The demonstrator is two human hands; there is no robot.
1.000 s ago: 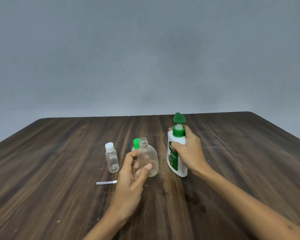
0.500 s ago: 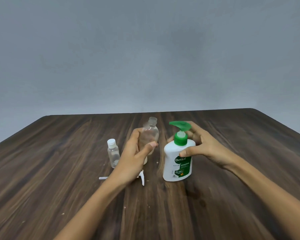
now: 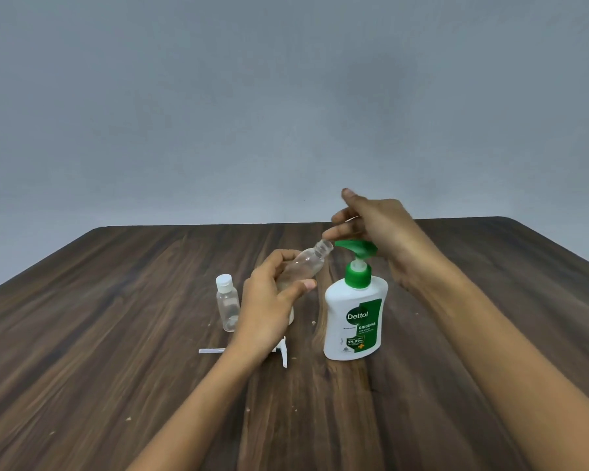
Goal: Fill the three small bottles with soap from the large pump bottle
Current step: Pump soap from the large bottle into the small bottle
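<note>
Head view: you line the bottle up under the spout.
Your left hand (image 3: 269, 300) grips the tilted clear bottle (image 3: 306, 263) mid-body; it looks light and slick. Right hand (image 3: 378, 226), fingers loose, rests on the pump (image 3: 356, 248) above the desk (image 3: 116, 368).

My two bare arms, no sleeves.
Left hand (image 3: 269, 300) & right hand (image 3: 381, 226): no rings, no watch, nails short.

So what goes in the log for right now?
left hand: holds tilted clear plastic bottle | right hand: on green pump head | soap: none visible
</note>
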